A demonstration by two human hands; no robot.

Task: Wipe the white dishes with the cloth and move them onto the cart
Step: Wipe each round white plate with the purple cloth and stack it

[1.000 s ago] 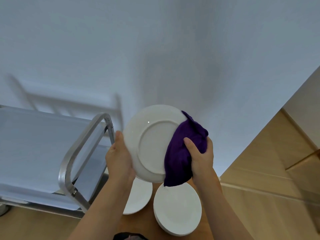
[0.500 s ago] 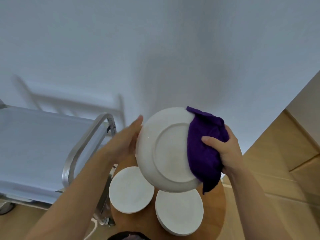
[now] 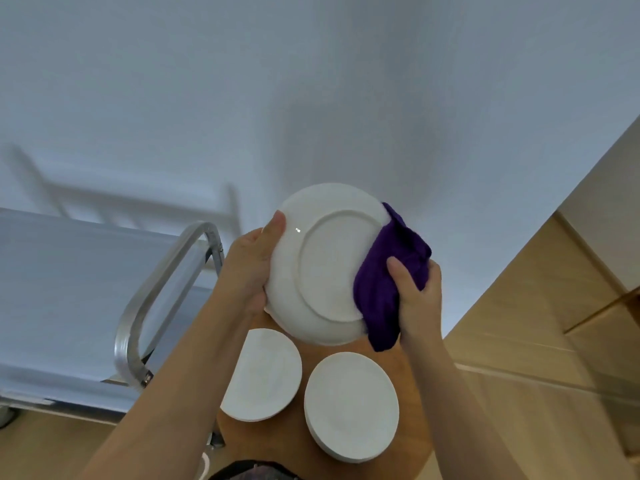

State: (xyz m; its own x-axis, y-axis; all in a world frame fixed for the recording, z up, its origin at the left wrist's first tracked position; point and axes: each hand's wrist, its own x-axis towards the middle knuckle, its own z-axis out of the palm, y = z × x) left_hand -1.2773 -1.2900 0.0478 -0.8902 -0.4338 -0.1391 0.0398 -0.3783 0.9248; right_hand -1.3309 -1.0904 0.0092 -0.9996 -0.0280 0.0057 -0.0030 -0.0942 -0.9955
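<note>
Plate [image 3: 325,268], tilted underside toward us, is hanging in the air above the round wooden counter [image 3: 412,362]. Our left hand [image 3: 252,268] is gripping its rim; our right hand [image 3: 415,296] is pinching the purple cloth [image 3: 384,289] around its opposite edge. Steadying that rim should be helping the cloth travel. We are seeing nothing of its face, and the cart [image 3: 69,289] is running out of frame.

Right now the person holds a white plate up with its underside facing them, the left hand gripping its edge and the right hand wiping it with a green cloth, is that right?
Not quite: the cloth is purple, not green, as the head view shows. The rest stands: the left hand grips the edge of the white plate, underside toward the person, and the right hand presses the cloth against it.
</note>
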